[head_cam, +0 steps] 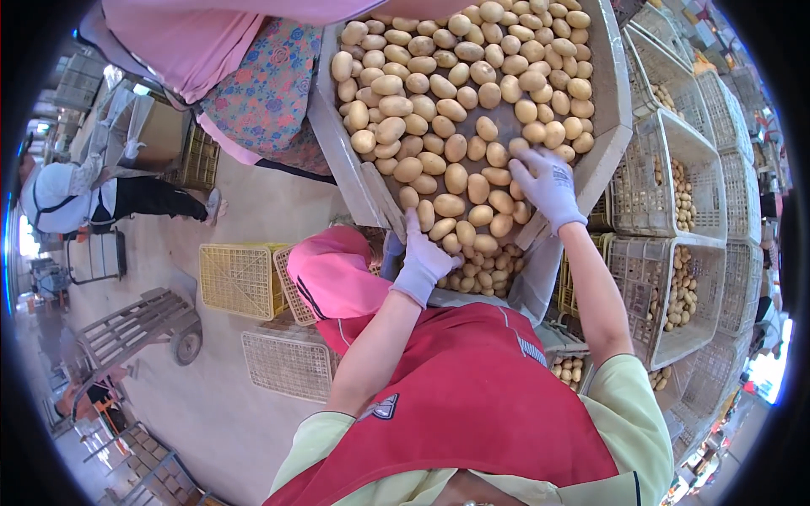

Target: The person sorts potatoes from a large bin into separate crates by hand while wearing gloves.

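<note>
Many potatoes (452, 110) lie spread on a sorting table with raised edges (610, 82). My left hand (423, 256), in a pale glove, is at the table's narrow near end, its fingers spread beside the nearest potatoes; it holds nothing that I can see. Farther up on the right, my right hand (545, 183), gloved too, rests on potatoes by the right edge with its fingers apart and bent, touching several; whether it grips one is unclear. Below the narrow end, smaller-looking potatoes (487, 272) fill a container whose pale side (535, 291) shows near my apron.
Plastic crates (693, 316) holding potatoes stand stacked at the right. A yellow crate (237, 281) and a white crate (288, 364) are on the floor at left, near a wheeled cart (136, 329). A co-worker in pink sleeves (183, 44) is close at upper left; another person (95, 193) is beyond.
</note>
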`<state>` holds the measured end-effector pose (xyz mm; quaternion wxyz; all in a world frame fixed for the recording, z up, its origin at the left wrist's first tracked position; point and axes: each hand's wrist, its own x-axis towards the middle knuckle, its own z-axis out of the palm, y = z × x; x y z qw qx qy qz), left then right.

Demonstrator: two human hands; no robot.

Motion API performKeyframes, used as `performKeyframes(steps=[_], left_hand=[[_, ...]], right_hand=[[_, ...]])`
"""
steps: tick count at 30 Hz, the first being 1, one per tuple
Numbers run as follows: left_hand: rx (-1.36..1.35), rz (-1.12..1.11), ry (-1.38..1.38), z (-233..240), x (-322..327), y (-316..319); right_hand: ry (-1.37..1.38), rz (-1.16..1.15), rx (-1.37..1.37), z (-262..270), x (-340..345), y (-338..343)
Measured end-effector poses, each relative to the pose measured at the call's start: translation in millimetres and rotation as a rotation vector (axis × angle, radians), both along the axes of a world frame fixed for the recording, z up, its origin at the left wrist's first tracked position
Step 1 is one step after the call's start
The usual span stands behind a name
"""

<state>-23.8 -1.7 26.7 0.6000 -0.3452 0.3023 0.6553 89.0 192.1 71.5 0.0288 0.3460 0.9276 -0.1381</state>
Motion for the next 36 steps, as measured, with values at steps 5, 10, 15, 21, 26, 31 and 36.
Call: performKeyframes(steps=[5,10,15,21,26,31,36], left_hand=[[-0.007,0.093,-0.146,1.8,-0.6,2.1],[0.067,-0.012,-0.078,-36.1,4.4,-1.8],[0.289,0.117,-0.228,-31.5,2.0,4.7],[0.249,0.227,-0.263,-37.9,8.3,12.6],[-0.018,0.167,-0.121,-30.6,14.5,30.4],[0.228,0.232,-0.210,-6.3,3.6,20.6],[0.212,0.193,-0.147,-10.6,9.6,21.8]], right_hand=[[0.094,0.052,0.055,4.5,-14.0,-3.5],[0.405,0.387,0.061,12.6,-78.4,-22.2],[0.311,0.012,0.168,17.2,-147.4,58.6],[0.123,-0.103,-0.041,-10.6,-150.1,97.0],[0.450,-0.159,-0.170,-92.2,-106.9,151.8],[1.183,-0.323,-1.222,-63.0,-60.5,106.0],[1.083,-0.484,-1.822,-3.0,-28.1,-11.8]])
